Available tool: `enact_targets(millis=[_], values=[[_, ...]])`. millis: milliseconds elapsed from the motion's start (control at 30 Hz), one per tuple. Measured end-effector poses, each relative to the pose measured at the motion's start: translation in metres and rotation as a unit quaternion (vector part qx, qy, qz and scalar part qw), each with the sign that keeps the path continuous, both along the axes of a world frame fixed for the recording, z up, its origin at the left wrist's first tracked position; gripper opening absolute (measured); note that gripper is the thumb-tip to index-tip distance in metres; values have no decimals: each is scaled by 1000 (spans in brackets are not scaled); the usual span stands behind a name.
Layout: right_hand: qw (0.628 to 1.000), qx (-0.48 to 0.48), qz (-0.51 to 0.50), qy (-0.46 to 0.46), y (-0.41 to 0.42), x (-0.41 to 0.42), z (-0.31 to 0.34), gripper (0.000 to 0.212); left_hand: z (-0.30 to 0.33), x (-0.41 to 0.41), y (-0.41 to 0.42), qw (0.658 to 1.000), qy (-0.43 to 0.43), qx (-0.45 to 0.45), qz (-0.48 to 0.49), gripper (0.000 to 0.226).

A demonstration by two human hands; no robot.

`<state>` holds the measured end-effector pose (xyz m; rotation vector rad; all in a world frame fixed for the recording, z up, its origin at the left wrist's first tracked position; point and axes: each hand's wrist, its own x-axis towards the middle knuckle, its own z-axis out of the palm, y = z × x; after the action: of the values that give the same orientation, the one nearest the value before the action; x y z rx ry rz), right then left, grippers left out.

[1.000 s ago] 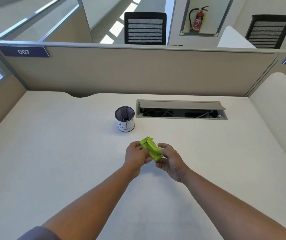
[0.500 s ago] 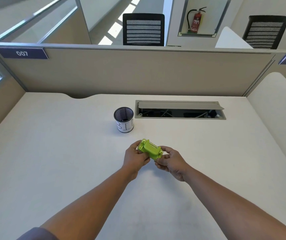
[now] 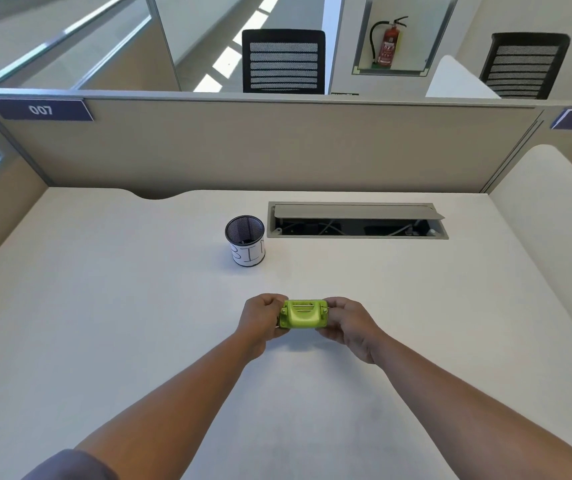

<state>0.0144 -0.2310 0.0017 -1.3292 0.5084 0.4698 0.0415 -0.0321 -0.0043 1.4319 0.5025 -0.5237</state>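
Green punch (image 3: 303, 314) lies left-right

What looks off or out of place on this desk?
The grey hinged cable-hatch lid in the white desk sits tilted open, cables exposed. Otherwise nothing: left hand and right hand hold the lime-green plastic gadget level; black mesh cup upright.

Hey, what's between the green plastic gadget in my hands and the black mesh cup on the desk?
Nothing: in the head view, only bare white desk separates the lime-green plastic gadget from the black mesh cup.
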Motion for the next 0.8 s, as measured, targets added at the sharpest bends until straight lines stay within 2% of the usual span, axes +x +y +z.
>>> enact_targets(millis=[267, 600, 800], values=[[999, -27, -24, 26, -3, 0, -4, 11, 0, 1, 0, 999, 22, 8, -27, 13], [998, -55, -29, 33, -4, -4, -3, 14, -5, 2, -1, 998, 23, 32, -44, 12], [996, -63, -4, 62, -6, -3, 2, 9, -1, 5, 4, 989, 55, 35, -134, 19]])
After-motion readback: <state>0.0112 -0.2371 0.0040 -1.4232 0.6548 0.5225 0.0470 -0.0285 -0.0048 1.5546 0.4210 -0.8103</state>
